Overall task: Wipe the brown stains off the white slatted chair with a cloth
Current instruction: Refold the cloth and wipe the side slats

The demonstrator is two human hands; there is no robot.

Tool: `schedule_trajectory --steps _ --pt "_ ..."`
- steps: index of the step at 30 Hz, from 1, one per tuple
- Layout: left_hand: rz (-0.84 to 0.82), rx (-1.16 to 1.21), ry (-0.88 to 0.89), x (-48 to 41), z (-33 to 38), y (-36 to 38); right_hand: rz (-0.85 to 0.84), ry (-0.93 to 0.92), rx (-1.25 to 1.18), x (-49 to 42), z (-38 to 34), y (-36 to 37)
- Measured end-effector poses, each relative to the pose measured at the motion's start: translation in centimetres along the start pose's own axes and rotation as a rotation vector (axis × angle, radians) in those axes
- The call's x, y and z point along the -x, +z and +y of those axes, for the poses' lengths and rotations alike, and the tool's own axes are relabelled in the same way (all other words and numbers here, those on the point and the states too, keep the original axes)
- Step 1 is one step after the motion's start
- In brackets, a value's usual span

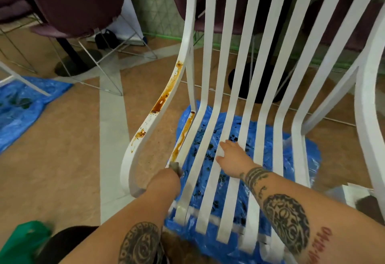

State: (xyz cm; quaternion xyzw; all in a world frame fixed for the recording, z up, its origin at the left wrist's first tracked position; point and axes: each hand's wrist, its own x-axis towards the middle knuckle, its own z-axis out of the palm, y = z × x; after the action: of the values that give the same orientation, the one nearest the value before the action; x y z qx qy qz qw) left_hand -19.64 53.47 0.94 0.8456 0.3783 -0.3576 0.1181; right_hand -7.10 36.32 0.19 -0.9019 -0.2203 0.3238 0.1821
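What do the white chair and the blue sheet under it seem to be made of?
The chair looks like painted metal or moulded plastic: thin, smoothly bent slats with an even matt white coat; which one is unclear. The blue sheet looks like thin plastic film: glossy and crinkled.

Blue plastic sheet (208,126) spread on floor under my fingers, speckled with dark spots. Second blue sheet (25,105) well off to my left. Dark purple chair (77,1) on thin wire legs far ahead-left. Green bag (23,240) near my left elbow.
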Motion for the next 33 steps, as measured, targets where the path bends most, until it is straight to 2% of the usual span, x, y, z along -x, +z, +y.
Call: schedule_trajectory --steps 1,3,5,7,8,10,11,14,16,18,20,22,25,29,31,33 --pt "-0.012 -0.007 -0.003 0.5 0.2 -0.8 0.048 -0.042 -0.038 0.8 -0.5 0.3" --pt "0.091 0.181 0.023 1.1 0.6 -2.1 0.098 -0.108 -0.202 2.0 -1.8 0.5" --pt "0.162 0.625 0.083 2.2 1.2 -3.1 0.056 -0.121 -0.516 2.9 -3.5 0.9" --pt "0.038 1.211 0.16 3.8 2.4 -3.6 -0.033 -0.086 -0.871 3.5 -5.1 1.4" --pt "-0.049 1.394 0.204 4.7 2.8 -3.8 -0.067 -0.07 -1.023 3.6 -5.8 1.6" --pt "-0.165 1.594 0.24 5.7 3.3 -4.0 -0.069 -0.045 -1.227 3.6 -6.4 1.9" --pt "-0.204 1.612 0.241 5.7 3.2 -4.0 -0.053 -0.051 -1.257 3.5 -6.4 1.9" --pt "-0.29 1.553 0.263 4.5 2.1 -3.3 -0.046 -0.054 -1.118 2.8 -5.5 1.9" --pt "-0.273 1.531 0.239 2.9 1.5 -2.4 -0.024 -0.013 -0.989 1.8 -4.7 1.8" --pt "-0.056 1.472 0.183 1.4 0.9 -0.8 0.079 0.038 -0.92 0.2 -4.2 1.7" --pt "0.237 1.279 0.106 0.5 0.2 0.6 0.214 0.069 -0.871 -1.5 -4.3 1.3" --pt "0.356 1.122 0.05 -1.0 0.0 1.7 0.312 0.077 -0.769 -3.6 -4.8 0.8" --pt "0.337 0.97 0.048 -3.8 0.4 2.5 0.37 0.008 -0.499 -6.6 -5.9 0.2" --pt "0.337 0.946 0.052 -5.8 0.7 3.1 0.341 -0.169 -0.152 -9.7 -7.3 0.4" --pt "0.322 0.962 0.034 -5.9 0.6 3.3 0.318 -0.204 0.119 -11.2 -7.3 1.3" --pt "0.308 1.007 0.018 -6.2 0.5 3.1 0.292 -0.223 0.235 -11.9 -6.9 2.2"
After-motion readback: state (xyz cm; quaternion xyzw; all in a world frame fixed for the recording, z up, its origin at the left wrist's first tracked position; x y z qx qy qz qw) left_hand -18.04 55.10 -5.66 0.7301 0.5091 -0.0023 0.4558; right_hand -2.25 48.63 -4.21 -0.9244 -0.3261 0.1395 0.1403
